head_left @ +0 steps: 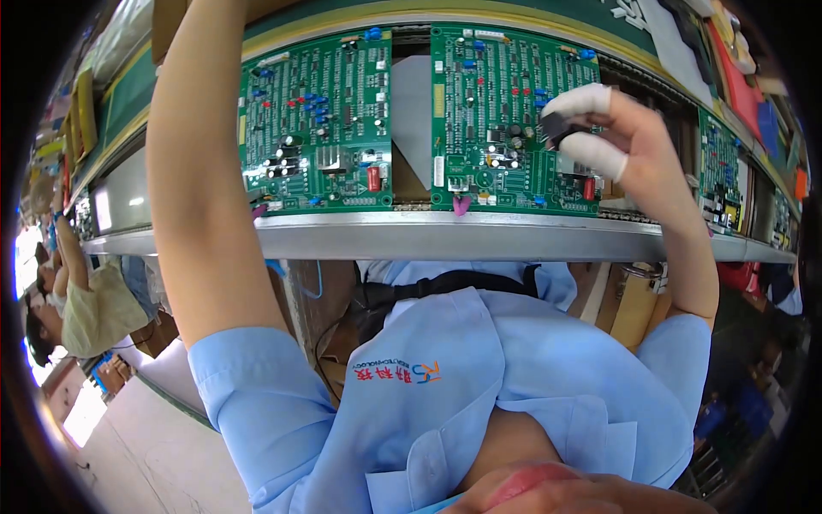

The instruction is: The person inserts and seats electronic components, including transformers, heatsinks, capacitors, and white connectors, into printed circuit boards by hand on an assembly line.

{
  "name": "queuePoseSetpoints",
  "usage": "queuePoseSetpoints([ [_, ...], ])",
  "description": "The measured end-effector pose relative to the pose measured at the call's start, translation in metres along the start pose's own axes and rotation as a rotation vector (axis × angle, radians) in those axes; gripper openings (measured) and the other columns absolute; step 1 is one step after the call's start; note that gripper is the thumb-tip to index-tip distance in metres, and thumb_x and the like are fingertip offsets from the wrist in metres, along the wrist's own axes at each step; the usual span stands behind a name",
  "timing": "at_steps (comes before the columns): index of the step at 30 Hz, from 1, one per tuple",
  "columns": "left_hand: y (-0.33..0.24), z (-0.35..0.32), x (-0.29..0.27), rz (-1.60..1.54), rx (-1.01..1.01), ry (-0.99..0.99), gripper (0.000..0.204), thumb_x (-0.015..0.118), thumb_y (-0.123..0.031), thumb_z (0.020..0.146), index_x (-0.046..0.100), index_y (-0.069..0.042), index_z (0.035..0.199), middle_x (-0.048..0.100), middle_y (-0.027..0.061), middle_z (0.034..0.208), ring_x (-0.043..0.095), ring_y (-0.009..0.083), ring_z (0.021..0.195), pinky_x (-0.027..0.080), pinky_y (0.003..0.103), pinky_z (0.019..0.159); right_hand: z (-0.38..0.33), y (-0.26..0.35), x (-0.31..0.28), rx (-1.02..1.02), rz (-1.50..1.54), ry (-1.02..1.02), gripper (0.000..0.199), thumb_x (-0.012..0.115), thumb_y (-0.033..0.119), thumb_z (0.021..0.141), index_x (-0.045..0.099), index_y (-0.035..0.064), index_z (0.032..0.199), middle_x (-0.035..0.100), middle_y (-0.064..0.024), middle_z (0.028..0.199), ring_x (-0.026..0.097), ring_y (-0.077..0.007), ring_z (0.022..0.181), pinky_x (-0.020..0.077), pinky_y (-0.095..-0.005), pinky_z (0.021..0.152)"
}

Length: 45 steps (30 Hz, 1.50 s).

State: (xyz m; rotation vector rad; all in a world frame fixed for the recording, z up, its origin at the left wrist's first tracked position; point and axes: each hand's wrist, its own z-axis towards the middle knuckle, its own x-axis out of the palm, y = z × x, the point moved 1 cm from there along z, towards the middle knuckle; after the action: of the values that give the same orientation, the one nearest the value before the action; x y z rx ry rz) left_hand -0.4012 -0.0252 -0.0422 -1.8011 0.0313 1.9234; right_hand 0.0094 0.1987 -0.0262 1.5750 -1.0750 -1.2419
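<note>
My right hand (638,150), with white covers on the thumb and a fingertip, pinches a black block-shaped component (555,127) with thin pins. It holds the component over the right part of a green circuit board (462,98), which carries many small parts; whether the pins touch the board I cannot tell. Left of it lies a similar circuit board (364,94), partly behind my left forearm (201,128). That arm reaches past the far side of the line, and my left hand is out of view beyond the top edge.
A metal rail (462,236) runs along the near side of the boards. Another circuit board (717,163) lies further right on the line. Small white parts (629,12) and a red item (735,81) are at the far right. At the left, a co-worker (107,308) sits beside the line.
</note>
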Motion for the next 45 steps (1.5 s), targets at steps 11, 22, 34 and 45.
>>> queuePoseSetpoints([
  [11, -0.002, -0.086, -0.067, -0.528, 0.032, -0.082, 0.026, 0.069, -0.026, 0.082, 0.064, -0.001, 0.084, 0.063, 0.0050, 0.079, 0.059, 0.0125, 0.072, 0.049, 0.026, 0.069, 0.004, 0.001, 0.061, -0.525, -0.927, -0.066, 0.022, 0.067, 0.010, 0.075, 0.061, 0.0023, 0.095, 0.055, -0.0064, 0.084, 0.055, -0.0218, 0.081, 0.0489, -0.0320, 0.058],
  [22, 0.013, -0.158, -0.098, -0.752, 0.217, -0.043, 0.025, 0.062, -0.014, 0.089, 0.062, 0.001, 0.109, 0.065, 0.0061, 0.094, 0.060, 0.0139, 0.079, 0.050, 0.027, 0.075, 0.007, -0.001, 0.082, -0.512, -1.204, -0.042, 0.013, 0.060, 0.005, 0.066, 0.057, 0.0025, 0.078, 0.052, -0.0063, 0.079, 0.055, -0.0200, 0.080, 0.0501, -0.0299, 0.056],
  [34, -0.034, -0.224, -0.108, -0.741, 0.172, 0.032, 0.028, 0.055, -0.017, 0.093, 0.056, 0.003, 0.114, 0.063, 0.0061, 0.093, 0.059, 0.0101, 0.079, 0.049, 0.022, 0.071, 0.013, 0.020, 0.063, -0.551, -1.042, -0.115, 0.030, 0.068, 0.011, 0.073, 0.062, 0.0054, 0.102, 0.058, -0.0069, 0.088, 0.058, -0.0222, 0.084, 0.0498, -0.0319, 0.067],
  [45, -0.037, -0.222, -0.058, -1.136, 0.114, 0.270, 0.029, 0.057, -0.019, 0.092, 0.061, 0.007, 0.105, 0.067, 0.0119, 0.098, 0.068, 0.0202, 0.083, 0.049, 0.027, 0.079, -0.012, -0.005, 0.002, -0.274, -0.737, -0.138, 0.031, 0.060, -0.002, 0.084, 0.059, 0.0015, 0.115, 0.059, -0.0138, 0.105, 0.058, -0.0265, 0.094, 0.0460, -0.0326, 0.083],
])
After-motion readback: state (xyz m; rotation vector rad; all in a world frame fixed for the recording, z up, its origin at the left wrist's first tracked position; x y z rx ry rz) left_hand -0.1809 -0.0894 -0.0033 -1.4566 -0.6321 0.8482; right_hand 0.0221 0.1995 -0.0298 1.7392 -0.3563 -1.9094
